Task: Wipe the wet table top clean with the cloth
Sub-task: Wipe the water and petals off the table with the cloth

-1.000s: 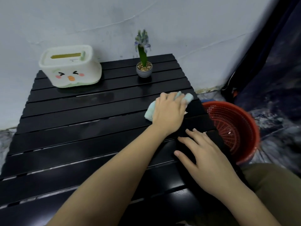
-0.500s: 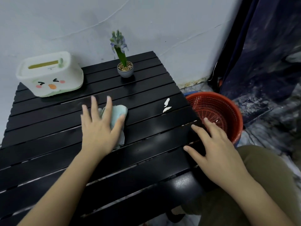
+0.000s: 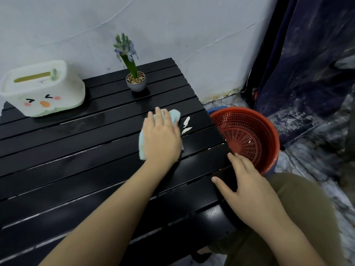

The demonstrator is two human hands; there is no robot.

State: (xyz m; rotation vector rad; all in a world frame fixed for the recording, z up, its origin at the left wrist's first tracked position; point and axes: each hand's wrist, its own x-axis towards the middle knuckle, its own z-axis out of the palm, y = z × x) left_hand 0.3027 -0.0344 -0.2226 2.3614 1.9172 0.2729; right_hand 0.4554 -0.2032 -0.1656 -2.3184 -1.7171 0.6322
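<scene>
A black slatted table top (image 3: 76,169) fills the left and middle of the view, shiny in places. My left hand (image 3: 162,137) presses flat on a light blue cloth (image 3: 173,115) near the table's right side; the cloth shows at the fingertips and along the hand's left edge. Two small white scraps (image 3: 186,124) lie on the slats just right of the cloth. My right hand (image 3: 247,187) rests with fingers spread on the table's right edge, holding nothing.
A white tissue box with a duck face (image 3: 41,89) stands at the back left. A small potted hyacinth (image 3: 135,81) stands at the back middle. A red mesh basket (image 3: 247,137) sits on the floor right of the table. A dark curtain (image 3: 307,54) hangs at the right.
My left hand has slid the cloth from the table's middle back to the right, up against the white scraps. My right hand has stayed on the right edge.
</scene>
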